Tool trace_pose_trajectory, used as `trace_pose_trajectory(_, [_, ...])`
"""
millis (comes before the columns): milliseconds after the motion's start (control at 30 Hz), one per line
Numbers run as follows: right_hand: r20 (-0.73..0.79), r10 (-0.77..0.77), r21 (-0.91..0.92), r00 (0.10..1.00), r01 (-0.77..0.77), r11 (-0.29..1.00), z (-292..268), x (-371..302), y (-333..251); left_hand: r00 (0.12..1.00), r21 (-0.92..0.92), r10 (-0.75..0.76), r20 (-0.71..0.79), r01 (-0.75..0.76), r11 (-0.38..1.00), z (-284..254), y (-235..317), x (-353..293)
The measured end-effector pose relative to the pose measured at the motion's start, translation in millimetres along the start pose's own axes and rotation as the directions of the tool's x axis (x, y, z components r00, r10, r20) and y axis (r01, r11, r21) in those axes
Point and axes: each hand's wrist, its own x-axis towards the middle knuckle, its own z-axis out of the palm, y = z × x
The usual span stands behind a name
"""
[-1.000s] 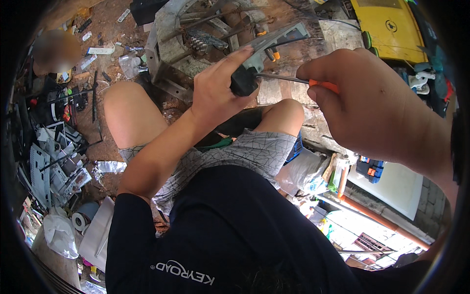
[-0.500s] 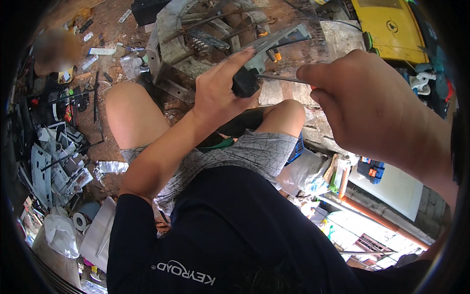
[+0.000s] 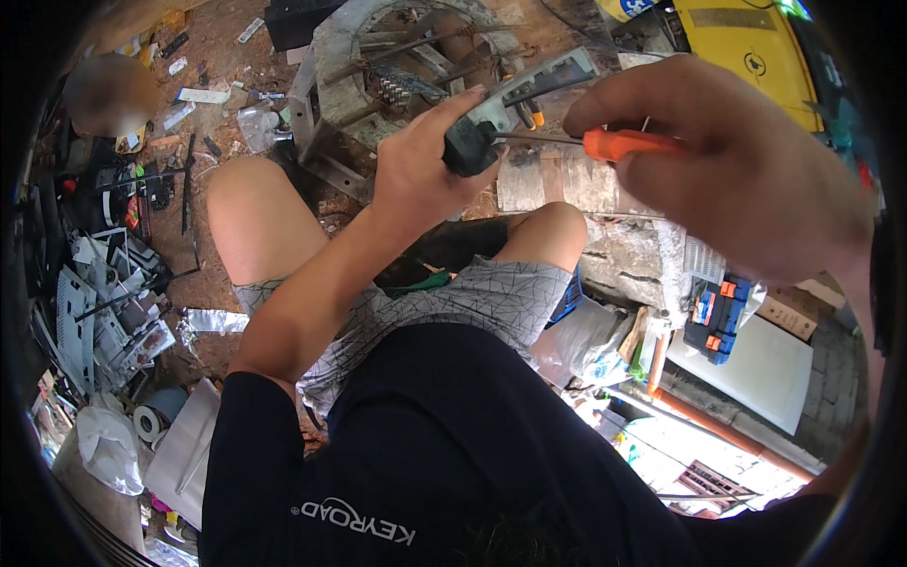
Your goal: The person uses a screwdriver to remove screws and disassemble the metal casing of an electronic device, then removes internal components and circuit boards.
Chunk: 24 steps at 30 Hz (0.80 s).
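The left hand (image 3: 425, 165) reaches forward on an outstretched bare forearm, fingers curled closed in a grip, thumb on top. The right hand (image 3: 746, 170) is raised close to the camera, fingers folded closed, knuckles up, facing the left hand. Both knees are bent below.

Left hand (image 3: 420, 175) grips plug-like part (image 3: 470, 146); screwdriver (image 3: 605, 144) in right hand (image 3: 746, 175) meets it from right. Metal frame (image 3: 331, 85) behind; scrap pile (image 3: 104, 302) far left.

Bright daylight, glare at the lower right, black fisheye rim bending the edges, soft blur on the near right hand (image 3: 756, 180).
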Motion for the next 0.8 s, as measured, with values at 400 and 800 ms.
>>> trace_pose_trajectory(400, [0.204, 0.094, -0.339, 0.974, -0.020, 0.941, -2, 4, -6, 0.994, 0.003, 0.105, 0.022, -0.105, 0.994, 6, 9, -3])
trace_pose_trajectory(800, [-0.066, -0.458, -0.190, 0.887, 0.439, 0.878, -1, -3, 19, 0.994, -0.008, 0.100, 0.050, -0.100, 0.995, 7, 8, -5])
